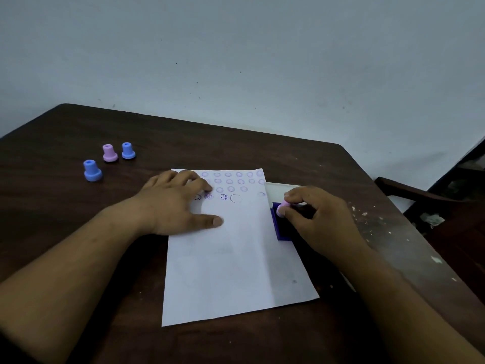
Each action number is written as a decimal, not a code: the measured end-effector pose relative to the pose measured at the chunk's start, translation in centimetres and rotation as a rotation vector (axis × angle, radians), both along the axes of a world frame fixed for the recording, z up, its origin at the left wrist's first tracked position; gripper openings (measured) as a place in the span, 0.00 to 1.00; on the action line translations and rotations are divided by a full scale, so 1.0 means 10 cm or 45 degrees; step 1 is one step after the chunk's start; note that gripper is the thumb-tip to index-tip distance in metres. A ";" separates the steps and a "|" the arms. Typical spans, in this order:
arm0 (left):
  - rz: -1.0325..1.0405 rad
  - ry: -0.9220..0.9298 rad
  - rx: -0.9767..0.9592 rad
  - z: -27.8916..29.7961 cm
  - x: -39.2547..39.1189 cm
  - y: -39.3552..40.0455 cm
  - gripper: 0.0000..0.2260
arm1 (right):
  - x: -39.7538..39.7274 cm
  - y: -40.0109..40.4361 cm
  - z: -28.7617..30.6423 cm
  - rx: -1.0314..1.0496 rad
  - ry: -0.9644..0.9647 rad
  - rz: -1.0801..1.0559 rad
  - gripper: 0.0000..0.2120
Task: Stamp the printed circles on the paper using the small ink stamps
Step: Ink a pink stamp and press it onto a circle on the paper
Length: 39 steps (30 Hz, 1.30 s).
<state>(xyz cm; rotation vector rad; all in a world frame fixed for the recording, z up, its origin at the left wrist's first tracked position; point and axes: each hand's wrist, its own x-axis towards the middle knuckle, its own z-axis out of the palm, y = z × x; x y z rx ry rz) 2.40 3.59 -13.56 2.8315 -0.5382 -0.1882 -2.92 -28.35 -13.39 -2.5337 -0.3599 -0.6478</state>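
Observation:
A white sheet of paper [231,258] lies on the dark wooden table [65,232], with rows of purple stamped circles near its top and one empty printed circle [236,198]. My left hand [173,203] rests flat on the paper's upper left, fingers spread. My right hand [315,219] pinches a small pink stamp [283,207] over the blue ink pad [278,227] at the paper's right edge. Two blue stamps [92,170] [128,150] and another pink stamp [109,153] stand at the far left.
A white strip [278,187], perhaps the pad's lid, lies behind the ink pad. A chair's dark wooden frame [409,191] stands off the table's right side. A pale wall rises behind the table. The table's right part has pale scuffs.

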 end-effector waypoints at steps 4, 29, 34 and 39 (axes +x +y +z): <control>-0.006 0.034 0.018 0.05 -0.01 0.02 0.43 | 0.02 0.01 0.01 0.107 0.075 -0.028 0.02; -0.176 0.265 -0.032 0.22 0.05 0.25 0.55 | -0.09 0.10 0.03 0.100 0.134 -0.105 0.04; -0.157 0.253 -0.033 0.18 0.07 0.27 0.56 | -0.09 0.13 0.05 0.103 0.120 -0.092 0.05; -0.144 0.207 -0.010 0.14 0.06 0.22 0.56 | -0.06 0.08 0.20 0.170 0.052 -0.157 0.10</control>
